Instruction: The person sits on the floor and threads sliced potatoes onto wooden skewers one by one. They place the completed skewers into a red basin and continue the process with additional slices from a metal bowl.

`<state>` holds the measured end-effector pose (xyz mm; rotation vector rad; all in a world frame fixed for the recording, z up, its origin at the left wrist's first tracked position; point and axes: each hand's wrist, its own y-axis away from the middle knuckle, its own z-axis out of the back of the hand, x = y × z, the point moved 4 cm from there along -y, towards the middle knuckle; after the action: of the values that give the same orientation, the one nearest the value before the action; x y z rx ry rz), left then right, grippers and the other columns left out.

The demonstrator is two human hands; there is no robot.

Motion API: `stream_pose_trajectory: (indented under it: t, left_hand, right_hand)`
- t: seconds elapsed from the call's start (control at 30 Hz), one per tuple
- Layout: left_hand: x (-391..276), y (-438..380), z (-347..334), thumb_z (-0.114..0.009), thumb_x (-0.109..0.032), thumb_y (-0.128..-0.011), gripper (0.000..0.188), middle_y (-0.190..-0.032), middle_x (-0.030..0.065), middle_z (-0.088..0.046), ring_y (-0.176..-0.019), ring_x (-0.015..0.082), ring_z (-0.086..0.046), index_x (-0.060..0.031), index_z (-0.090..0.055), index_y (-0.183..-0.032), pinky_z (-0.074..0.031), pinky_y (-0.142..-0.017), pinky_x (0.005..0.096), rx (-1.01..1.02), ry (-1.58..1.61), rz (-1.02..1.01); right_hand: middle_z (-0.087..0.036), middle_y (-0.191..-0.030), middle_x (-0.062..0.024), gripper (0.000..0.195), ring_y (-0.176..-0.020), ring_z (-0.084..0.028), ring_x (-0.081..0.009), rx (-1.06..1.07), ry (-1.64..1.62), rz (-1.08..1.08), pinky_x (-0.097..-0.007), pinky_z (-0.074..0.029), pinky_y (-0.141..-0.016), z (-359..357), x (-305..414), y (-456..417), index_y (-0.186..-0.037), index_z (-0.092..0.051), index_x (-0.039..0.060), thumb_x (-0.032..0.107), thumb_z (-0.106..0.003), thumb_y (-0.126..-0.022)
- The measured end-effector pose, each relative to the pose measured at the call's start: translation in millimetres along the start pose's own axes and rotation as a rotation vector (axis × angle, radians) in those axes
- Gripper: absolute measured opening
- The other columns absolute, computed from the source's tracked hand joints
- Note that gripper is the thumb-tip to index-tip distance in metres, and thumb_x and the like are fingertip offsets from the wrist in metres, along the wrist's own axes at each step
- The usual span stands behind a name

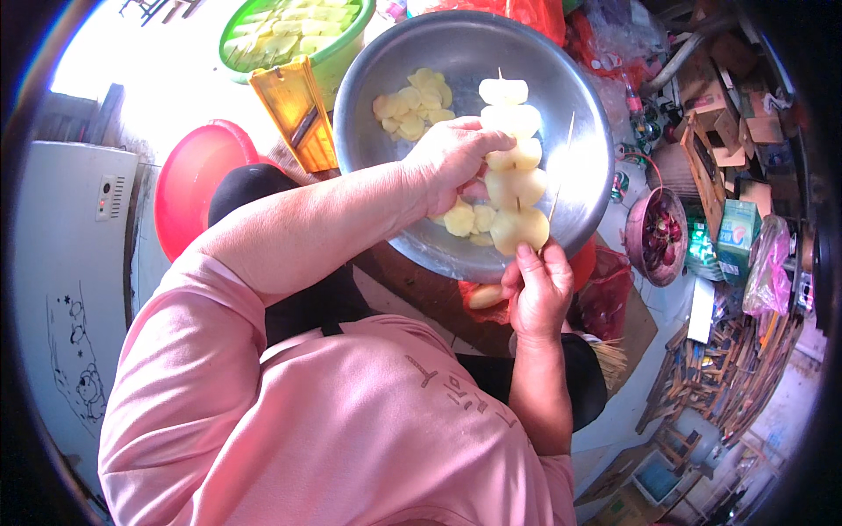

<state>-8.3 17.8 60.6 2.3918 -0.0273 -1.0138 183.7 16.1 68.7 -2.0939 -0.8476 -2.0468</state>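
My left hand [460,158] grips a skewer of pale, peeled slices, likely potato [516,187], with its thumb lying across the middle ones. At the lower end, the fingertips of my right hand [543,289] pinch the bottom slice. A bare wooden skewer [561,167] slants up beside the row from my right fingers; its lower end is hidden. Beneath both hands is a wide metal basin [375,66]. Loose slices [414,102] lie in a pile on its far left side, and more slices [460,218] sit below my left wrist.
Left of the basin stand a yellow mandoline slicer [299,115], a green-rimmed tub [358,29] of skewered slices and a red plastic basin [197,177]. By my right knee lies a bundle of thin sticks [610,361]. A small basin [638,227] and stacked wood [730,375] are further right.
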Motion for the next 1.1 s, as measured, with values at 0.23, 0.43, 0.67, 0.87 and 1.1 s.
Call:
stream_pose_trajectory:
  t: [0.23, 0.43, 0.67, 0.87, 1.1]
  left_hand:
    - [-7.3, 2.3, -6.1, -0.071, -0.001, -0.078, 0.044, -0.105, 0.0076, -0.064, -0.091, 0.0185, -0.065, -0.006, -0.053, -0.118, -0.055, -0.067, 0.0312, 0.023, -0.168, -0.154]
    - [-7.9, 2.9, -6.1, -0.072, 0.0, -0.076, 0.05, -0.104, 0.0071, -0.064, -0.092, 0.0186, -0.065, -0.0065, -0.051, -0.121, -0.053, -0.064, 0.03, 0.005, -0.271, -0.175]
    - [-10.8, -1.1, -5.7, -0.071, -0.003, -0.078, 0.048, -0.106, 0.0098, -0.062, -0.089, 0.0188, -0.064, -0.0045, -0.049, -0.121, -0.053, -0.063, 0.0277, -0.034, -0.237, -0.125]
    - [-24.9, -4.4, 0.6, -0.065, -0.011, -0.084, 0.043, -0.096, 0.0094, -0.058, -0.076, 0.0168, -0.062, -0.0048, -0.046, -0.122, -0.053, -0.061, 0.0285, -0.203, -0.225, 0.043]
    - [-61.4, -4.3, 7.4, -0.059, -0.008, -0.087, 0.035, -0.102, 0.0113, -0.057, -0.077, 0.0166, -0.064, -0.0039, -0.048, -0.119, -0.053, -0.068, 0.0281, -0.202, -0.04, -0.224]
  right_hand:
    - [-0.053, -0.058, -0.0002, 0.017, -0.045, -0.045, -0.007, -0.014, -0.021, 0.005, -0.0198, -0.035, -0.043, -6.5, 3.5, -7.5, -0.103, -0.059, 0.0022, 0.016, -0.059, -0.093]
    - [-0.052, -0.058, 0.0004, 0.018, -0.045, -0.044, -0.0068, -0.01, 0.019, 0.002, -0.0201, -0.035, -0.043, -8.9, 1.6, -9.0, -0.104, -0.059, 0.0025, 0.017, -0.059, -0.093]
    - [-0.051, -0.057, 0.0007, 0.015, -0.045, -0.044, -0.007, -0.019, -0.008, -0.01, -0.0201, -0.035, -0.042, -9.1, 3.7, -16.8, -0.097, -0.06, 0.0038, 0.018, -0.059, -0.092]
    - [-0.049, -0.056, -0.0006, 0.014, -0.043, -0.041, -0.0088, -0.078, -0.175, -0.003, -0.0212, -0.034, -0.041, 3.9, 4.8, -36.9, -0.092, -0.06, 0.0023, 0.016, -0.058, -0.09]
    - [-0.051, -0.057, -0.0009, 0.014, -0.044, -0.044, -0.0092, -0.107, -0.045, -0.021, -0.022, -0.035, -0.042, 18.9, 3.3, -74.4, -0.088, -0.061, 0.0017, 0.016, -0.059, -0.09]
